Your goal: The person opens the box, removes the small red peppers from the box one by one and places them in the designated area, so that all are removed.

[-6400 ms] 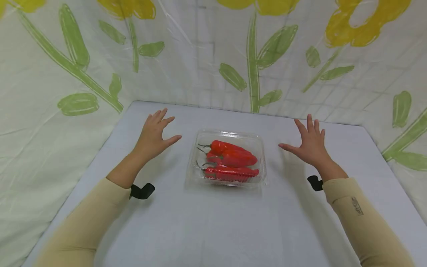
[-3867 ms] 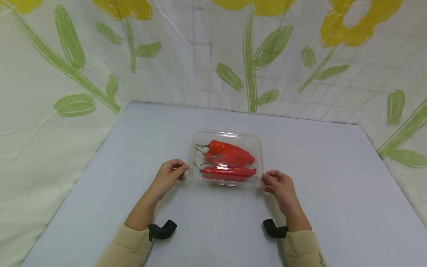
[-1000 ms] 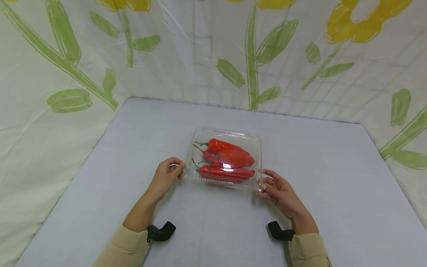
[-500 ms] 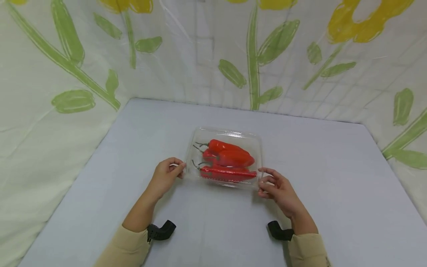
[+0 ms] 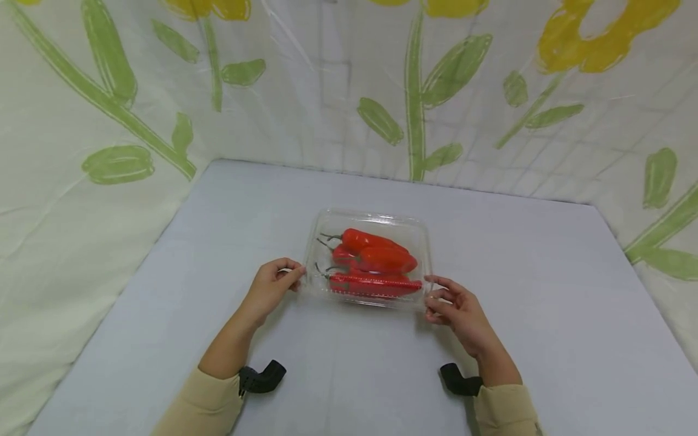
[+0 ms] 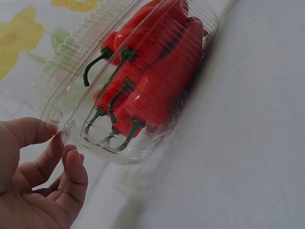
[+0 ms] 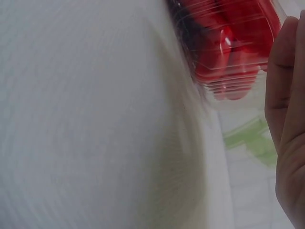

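Observation:
A clear plastic clamshell box [image 5: 376, 219] holds several red peppers [image 5: 382, 259] with green stems and stands mid-table in the head view. My left hand [image 5: 272, 284] pinches its near left corner between thumb and fingers. The left wrist view shows the thumb and fingertips of that hand [image 6: 45, 164] at the corner tabs, where the lid and base rims stand slightly apart. At the near right corner, my right hand [image 5: 458, 312] grips the rim with bent fingers. Only part of that hand [image 7: 286, 105] shows in the right wrist view, beside the box wall [image 7: 228, 88].
The box rests on a white-covered table [image 5: 349, 375]. Behind and beside it hangs a pale curtain [image 5: 305, 79] printed with yellow flowers and green leaves. A black wrist mount [image 5: 264, 376] sticks out at the left sleeve, another mount [image 5: 459, 380] at the right.
Both hands, spread open on either side of the box at first, came in to its near corners and took hold. Over the last second the box has barely shifted.

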The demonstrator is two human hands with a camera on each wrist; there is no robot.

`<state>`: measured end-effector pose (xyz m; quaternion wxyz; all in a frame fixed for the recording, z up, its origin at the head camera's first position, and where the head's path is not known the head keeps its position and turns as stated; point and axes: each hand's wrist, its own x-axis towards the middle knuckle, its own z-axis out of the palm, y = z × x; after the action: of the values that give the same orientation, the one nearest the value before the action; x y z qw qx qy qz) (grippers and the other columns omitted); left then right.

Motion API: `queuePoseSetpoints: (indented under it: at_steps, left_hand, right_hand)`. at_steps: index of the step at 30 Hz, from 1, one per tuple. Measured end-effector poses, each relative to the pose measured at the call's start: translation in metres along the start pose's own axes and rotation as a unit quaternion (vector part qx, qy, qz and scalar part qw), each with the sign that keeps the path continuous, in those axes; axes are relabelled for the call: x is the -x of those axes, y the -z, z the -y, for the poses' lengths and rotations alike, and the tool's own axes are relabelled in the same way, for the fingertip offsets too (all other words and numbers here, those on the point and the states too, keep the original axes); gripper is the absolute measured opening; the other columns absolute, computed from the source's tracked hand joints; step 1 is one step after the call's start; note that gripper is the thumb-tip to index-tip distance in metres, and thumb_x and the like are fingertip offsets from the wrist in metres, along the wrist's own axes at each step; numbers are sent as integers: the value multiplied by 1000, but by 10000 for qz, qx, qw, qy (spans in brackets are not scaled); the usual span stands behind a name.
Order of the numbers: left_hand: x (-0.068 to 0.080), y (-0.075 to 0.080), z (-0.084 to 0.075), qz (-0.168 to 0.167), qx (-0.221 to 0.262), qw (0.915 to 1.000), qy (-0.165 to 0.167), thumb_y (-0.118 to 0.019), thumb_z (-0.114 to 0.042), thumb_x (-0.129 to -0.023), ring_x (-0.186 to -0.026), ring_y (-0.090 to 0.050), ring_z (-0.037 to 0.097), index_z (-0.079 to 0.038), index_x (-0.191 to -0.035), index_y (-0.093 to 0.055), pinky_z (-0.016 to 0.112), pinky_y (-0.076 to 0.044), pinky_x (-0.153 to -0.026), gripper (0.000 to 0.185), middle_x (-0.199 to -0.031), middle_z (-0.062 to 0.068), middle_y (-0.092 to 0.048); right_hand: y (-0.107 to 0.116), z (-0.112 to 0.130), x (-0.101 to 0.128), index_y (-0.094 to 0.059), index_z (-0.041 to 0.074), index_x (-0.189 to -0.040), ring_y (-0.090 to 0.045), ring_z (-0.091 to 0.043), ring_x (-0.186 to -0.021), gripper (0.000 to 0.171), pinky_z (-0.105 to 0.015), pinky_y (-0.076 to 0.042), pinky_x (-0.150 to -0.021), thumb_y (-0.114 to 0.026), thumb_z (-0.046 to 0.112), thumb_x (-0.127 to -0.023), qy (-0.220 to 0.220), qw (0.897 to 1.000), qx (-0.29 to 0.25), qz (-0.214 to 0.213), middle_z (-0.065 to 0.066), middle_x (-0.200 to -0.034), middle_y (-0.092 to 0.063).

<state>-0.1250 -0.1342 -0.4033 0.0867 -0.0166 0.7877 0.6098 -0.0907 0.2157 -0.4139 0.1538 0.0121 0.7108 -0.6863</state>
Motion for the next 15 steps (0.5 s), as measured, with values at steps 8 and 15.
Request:
queuePoseSetpoints:
  at_steps: [8,15]
  left_hand:
    - [-2,-3,3,41,519,9986,-40,-44,-18,-99,-67,-52,6,10,-97,-56,20,-50,-64,30,-84,4,-56]
    - [0,-6,3,-34,681,9977,-29,-42,-20,-100,-65,-51,7,10,-94,-55,20,-49,-62,34,-78,2,-54]
  right_hand:
    - [0,-1,0,-38,-2,-135,-64,-5,-68,52,-24,-56,-69,-60,9,-90,159,9998,-107,56,6,-86,-62]
    - [0,-1,1,-36,-2,-137,-64,-5,-69,54,-24,-56,-69,-60,9,-90,114,9998,-124,48,6,-86,-62]
